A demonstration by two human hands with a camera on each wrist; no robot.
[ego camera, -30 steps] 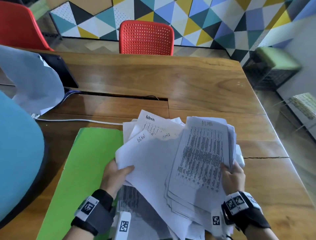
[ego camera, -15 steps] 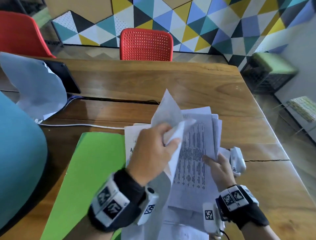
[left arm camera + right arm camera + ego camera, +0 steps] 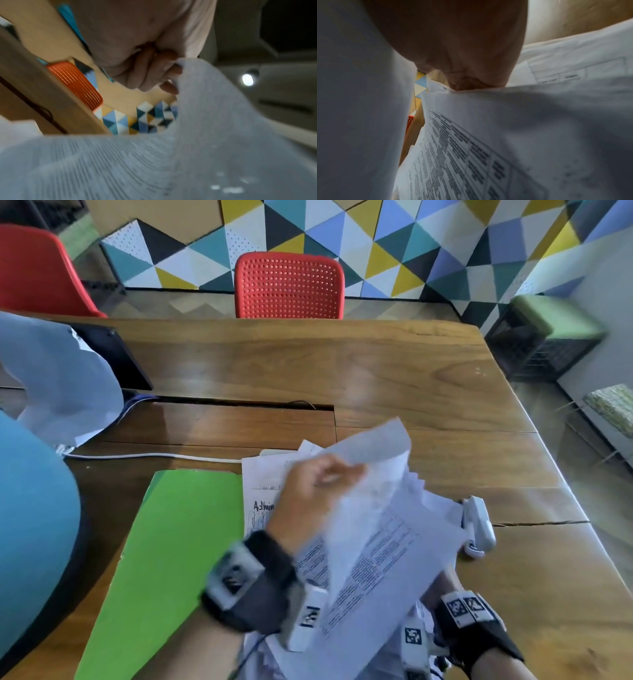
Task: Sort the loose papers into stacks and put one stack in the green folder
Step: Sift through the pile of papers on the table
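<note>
A green folder (image 3: pixel 164 570) lies flat at the table's left front. To its right is a loose pile of printed papers (image 3: pixel 387 563), with a sheet marked "Admin" (image 3: pixel 260 501) lying beside the folder. My left hand (image 3: pixel 346 474) is raised over the pile and pinches the top edge of one curled sheet (image 3: pixel 373 470); the left wrist view shows the fingertips (image 3: pixel 168 70) closed on that sheet (image 3: pixel 223 135). My right hand (image 3: pixel 464 83) holds the pile of papers (image 3: pixel 505 128) from the near side; its fingers are hidden by the sheets.
A white stapler (image 3: pixel 478 525) lies just right of the pile. A white cable (image 3: pixel 154 455) runs across the wooden table (image 3: pixel 376 371) behind the folder. A crumpled pale sheet (image 3: pixel 61 385) and a dark device (image 3: pixel 116 357) sit far left. Red chairs (image 3: pixel 289 285) stand beyond.
My left hand left the pile's left edge, came over the top and lifted one sheet, which now curls up to the right. My right hand slid lower under the pile.
</note>
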